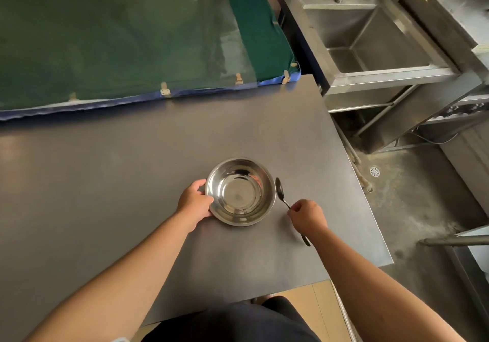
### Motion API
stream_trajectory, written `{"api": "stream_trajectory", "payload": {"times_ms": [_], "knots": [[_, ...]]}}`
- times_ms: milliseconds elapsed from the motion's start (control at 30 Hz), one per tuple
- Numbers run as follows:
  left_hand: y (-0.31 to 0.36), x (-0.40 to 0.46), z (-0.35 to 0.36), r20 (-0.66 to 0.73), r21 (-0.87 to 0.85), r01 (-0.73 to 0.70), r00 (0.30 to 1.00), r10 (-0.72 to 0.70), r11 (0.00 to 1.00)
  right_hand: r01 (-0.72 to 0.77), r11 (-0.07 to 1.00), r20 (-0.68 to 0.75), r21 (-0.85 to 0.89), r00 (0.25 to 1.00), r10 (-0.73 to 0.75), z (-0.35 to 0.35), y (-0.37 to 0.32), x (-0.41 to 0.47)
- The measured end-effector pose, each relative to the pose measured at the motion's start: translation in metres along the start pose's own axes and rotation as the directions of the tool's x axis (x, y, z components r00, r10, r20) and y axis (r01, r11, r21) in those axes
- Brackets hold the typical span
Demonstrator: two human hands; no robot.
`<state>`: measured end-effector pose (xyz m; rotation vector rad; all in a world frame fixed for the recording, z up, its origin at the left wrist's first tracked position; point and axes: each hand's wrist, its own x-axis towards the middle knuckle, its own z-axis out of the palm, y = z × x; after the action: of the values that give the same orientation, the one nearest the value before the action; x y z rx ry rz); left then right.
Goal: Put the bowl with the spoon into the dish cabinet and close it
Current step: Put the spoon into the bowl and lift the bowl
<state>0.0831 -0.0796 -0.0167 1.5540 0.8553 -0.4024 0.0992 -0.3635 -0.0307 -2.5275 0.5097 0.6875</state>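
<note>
A shiny steel bowl (240, 192) stands empty on the grey table (132, 172). My left hand (195, 203) grips its left rim, thumb on the edge. Just right of the bowl lies a metal spoon (281, 192), its head pointing away from me and almost touching the bowl's side. My right hand (308, 215) is closed over the middle of the spoon's handle, pinching it; the handle's end sticks out under my wrist. The spoon still rests on the table. No dish cabinet is in view.
A green cloth-covered surface with a blue edge (119, 39) lies beyond the table. A steel sink (370, 37) with a tap stands at the far right. The table's right edge drops to a wet concrete floor (412, 204) with a drain.
</note>
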Motion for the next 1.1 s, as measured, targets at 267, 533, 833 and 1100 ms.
{"api": "stream_trajectory", "payload": {"times_ms": [267, 533, 833, 1100], "knots": [[-0.004, -0.001, -0.004, 0.025, -0.043, 0.011, 1.0, -0.01, 0.999, 0.136, 0.987, -0.172, 0.089, 0.978, -0.119, -0.012, -0.036, -0.022], [-0.006, 0.001, -0.011, 0.064, -0.029, 0.029, 0.998, -0.027, 0.999, 0.336, 0.937, -0.1, -0.098, 0.933, -0.345, 0.01, -0.072, -0.047], [-0.007, 0.001, -0.021, 0.117, 0.039, 0.004, 0.993, -0.009, 0.999, 0.348, 0.901, 0.013, -0.258, 0.934, -0.357, 0.039, -0.085, -0.047], [-0.008, 0.002, -0.02, 0.115, 0.068, -0.018, 0.993, 0.01, 0.997, 0.352, 0.871, 0.022, -0.342, 0.93, -0.367, 0.045, -0.086, -0.043]]}}
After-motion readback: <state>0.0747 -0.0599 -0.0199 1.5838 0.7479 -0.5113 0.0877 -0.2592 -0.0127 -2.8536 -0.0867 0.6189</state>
